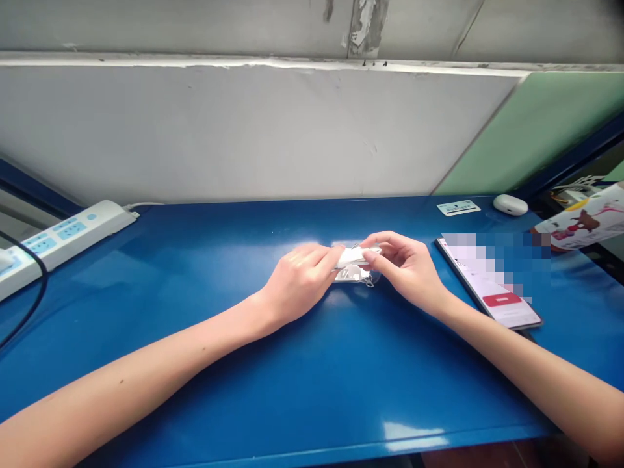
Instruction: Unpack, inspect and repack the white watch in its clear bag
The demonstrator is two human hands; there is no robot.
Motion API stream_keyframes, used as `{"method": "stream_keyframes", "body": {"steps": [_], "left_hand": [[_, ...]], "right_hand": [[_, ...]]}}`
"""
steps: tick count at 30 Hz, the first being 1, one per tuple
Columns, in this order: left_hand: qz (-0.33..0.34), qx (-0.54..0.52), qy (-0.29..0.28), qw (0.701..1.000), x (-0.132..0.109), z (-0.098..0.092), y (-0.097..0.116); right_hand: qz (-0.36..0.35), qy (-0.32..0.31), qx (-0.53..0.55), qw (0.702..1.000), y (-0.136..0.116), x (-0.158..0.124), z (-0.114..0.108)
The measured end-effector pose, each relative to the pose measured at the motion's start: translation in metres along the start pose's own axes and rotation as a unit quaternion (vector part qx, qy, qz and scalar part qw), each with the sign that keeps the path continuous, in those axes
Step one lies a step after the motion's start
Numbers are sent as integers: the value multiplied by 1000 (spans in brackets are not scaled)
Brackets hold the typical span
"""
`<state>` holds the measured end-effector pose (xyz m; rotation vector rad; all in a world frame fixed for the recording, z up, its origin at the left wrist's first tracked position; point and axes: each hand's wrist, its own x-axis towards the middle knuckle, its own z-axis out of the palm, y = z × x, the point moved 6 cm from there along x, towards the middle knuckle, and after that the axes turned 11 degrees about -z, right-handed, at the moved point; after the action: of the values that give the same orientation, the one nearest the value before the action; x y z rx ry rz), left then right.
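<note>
Near the middle of the blue table, my two hands meet at a small white flat object (351,256). Its left end is in my left hand (303,278), whose fingers are closed and partly hide it. My right hand (412,270) pinches the right end between thumb and fingers. Just below it lies a clear, shiny piece (350,273) with a small ball chain (368,279) at its right side. Glare washes out the white object, so I cannot tell its exact kind.
A white power strip (73,237) with a black cable (41,286) lies at the left. To the right are a phone (507,302) with a lit screen, a small card (458,207), a white earbud case (510,205) and a printed bag (589,218). A wall (219,136) closes off the back.
</note>
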<state>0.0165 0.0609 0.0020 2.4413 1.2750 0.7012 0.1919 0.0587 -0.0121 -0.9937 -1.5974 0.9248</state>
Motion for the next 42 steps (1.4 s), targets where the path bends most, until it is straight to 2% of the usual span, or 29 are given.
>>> {"method": "stream_keyframes", "body": {"steps": [7,13,18,23,34,42], "left_hand": [[45,39,-10,998,2,7,1],[15,37,-80,996,5,17,-14],[-10,2,-92,996,7,17,-22],[-25,-30,-98,994,7,17,-25],[-13,8,-75,997,5,19,-27],[7,28,-43,999,3,16,-24]], "right_hand": [[-32,22,-31,999,-5,0,-7],[-57,50,-127,989,-2,3,-18],[-79,58,-177,979,-4,6,-24],[-67,76,-214,971,0,10,-32],[-70,74,-312,945,-1,10,-38],[-43,12,-231,972,11,9,-24]]}}
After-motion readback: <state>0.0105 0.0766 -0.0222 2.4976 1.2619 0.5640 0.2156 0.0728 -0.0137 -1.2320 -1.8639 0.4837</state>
